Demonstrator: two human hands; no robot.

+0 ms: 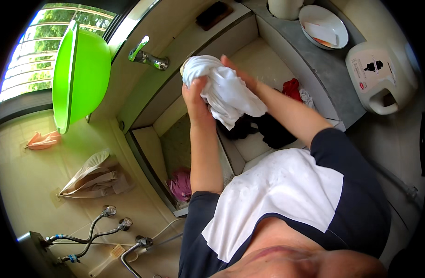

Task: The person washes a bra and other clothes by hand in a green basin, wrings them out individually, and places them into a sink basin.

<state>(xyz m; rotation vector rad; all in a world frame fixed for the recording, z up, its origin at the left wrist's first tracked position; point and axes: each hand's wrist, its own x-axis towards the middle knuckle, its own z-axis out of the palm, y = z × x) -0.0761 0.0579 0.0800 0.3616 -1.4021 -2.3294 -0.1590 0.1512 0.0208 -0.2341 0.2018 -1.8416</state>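
A bunched, wet-looking white cloth [226, 90] is held up between my two hands above a tiled basin. My left hand [195, 95] grips it from the left, with the thumb laid over the folds. My right hand [243, 74] holds its far right side; part of that palm is hidden behind the fabric. Dark cloth [273, 130] lies below in the basin's near part. Farther right in the basin [268, 59] rest a red cloth [291, 88] and a small white cloth [306, 98].
A chrome tap [149, 59] juts over the basin's left side. On the right ledge stand a white enamel bowl [323, 27] and a large detergent jug [379, 78]. A green plastic tub [83, 76] leans by the window. Purple cloth [180, 184] lies in the left compartment.
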